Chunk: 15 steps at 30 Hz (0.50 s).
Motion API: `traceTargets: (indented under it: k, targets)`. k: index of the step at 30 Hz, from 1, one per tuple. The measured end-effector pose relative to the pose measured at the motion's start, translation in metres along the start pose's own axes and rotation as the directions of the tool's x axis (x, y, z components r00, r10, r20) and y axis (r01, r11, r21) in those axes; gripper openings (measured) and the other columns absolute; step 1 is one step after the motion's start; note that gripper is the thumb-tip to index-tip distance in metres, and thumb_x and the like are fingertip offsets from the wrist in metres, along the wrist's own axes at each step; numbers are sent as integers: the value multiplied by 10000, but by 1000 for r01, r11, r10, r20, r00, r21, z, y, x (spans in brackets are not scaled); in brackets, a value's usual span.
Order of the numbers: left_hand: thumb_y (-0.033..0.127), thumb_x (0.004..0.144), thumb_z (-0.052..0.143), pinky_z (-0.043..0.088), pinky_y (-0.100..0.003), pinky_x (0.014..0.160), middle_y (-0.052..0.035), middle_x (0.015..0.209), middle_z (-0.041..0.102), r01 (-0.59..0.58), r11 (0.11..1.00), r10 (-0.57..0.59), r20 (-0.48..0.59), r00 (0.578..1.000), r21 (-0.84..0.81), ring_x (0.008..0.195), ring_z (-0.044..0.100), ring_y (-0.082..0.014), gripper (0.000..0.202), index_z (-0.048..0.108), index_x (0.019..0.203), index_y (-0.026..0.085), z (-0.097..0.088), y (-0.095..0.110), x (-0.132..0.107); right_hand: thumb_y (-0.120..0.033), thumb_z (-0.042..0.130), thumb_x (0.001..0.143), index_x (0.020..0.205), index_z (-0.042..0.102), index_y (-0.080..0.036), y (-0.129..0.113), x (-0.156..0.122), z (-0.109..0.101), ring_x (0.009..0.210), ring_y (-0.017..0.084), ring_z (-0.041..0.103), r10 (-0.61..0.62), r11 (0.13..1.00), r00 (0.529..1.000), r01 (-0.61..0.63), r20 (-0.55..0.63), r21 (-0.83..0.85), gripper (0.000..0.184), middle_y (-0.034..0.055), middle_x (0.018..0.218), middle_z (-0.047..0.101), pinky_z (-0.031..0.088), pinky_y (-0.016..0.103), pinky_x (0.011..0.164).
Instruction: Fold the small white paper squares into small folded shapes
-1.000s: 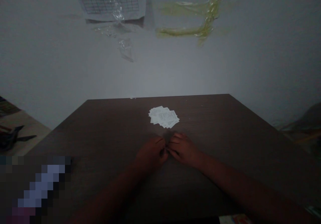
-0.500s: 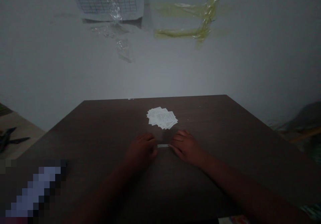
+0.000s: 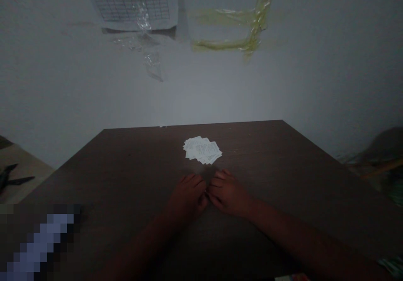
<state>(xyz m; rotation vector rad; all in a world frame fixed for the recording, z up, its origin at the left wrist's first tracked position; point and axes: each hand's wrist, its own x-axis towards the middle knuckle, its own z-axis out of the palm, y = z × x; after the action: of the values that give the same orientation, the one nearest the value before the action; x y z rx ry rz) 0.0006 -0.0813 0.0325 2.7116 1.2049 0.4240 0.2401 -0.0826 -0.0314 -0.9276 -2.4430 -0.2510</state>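
Note:
My left hand (image 3: 189,196) and my right hand (image 3: 227,193) almost meet over the middle of the table, fingers curled inward. Both are closed around a small slip of paper (image 3: 206,192), of which just a pale speck shows between the fingertips; the fingers hide the rest. Just beyond my hands lies a loose heap of white paper slips (image 3: 203,150), overlapping at odd angles, with printed lines on the top ones. Neither hand touches that heap. The light is dim, so finger detail is hard to make out.
The dark brown table (image 3: 141,159) reaches a pale wall (image 3: 204,88) with taped-up sheets (image 3: 132,4). A blurred-out pale object (image 3: 40,243) is at the near left. Part of a coloured item (image 3: 296,277) shows at the front edge. Black tools (image 3: 15,178) lie beyond the left side.
My hands have come closer together and slightly nearer to me. The white strip visible between them before is now nearly covered by the fingers. The paper heap stays put.

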Motion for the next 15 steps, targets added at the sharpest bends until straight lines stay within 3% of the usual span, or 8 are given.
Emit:
traceTargets:
  k: [7, 15]
  targets:
    - [16, 950, 752, 627, -495, 1061, -90, 1115, 840, 8, 999, -9, 35, 999, 44, 1141, 815, -373, 230, 731, 954, 245, -5, 5, 1, -192, 821, 1107, 1024, 825, -243, -3, 1, -2, 949, 274, 655, -32, 999, 999, 32, -29, 14, 98, 34, 926, 805, 499, 454, 902]
    - [64, 979, 763, 614, -466, 1051, -69, 1104, 843, 95, 992, -98, 31, 995, 87, 1135, 810, -349, 213, 711, 952, 269, -12, -24, 3, -181, 738, 1205, 1051, 862, -255, 9, -5, -15, 959, 282, 679, 41, 998, 998, -40, -39, 41, 211, 48, 922, 797, 523, 450, 913]
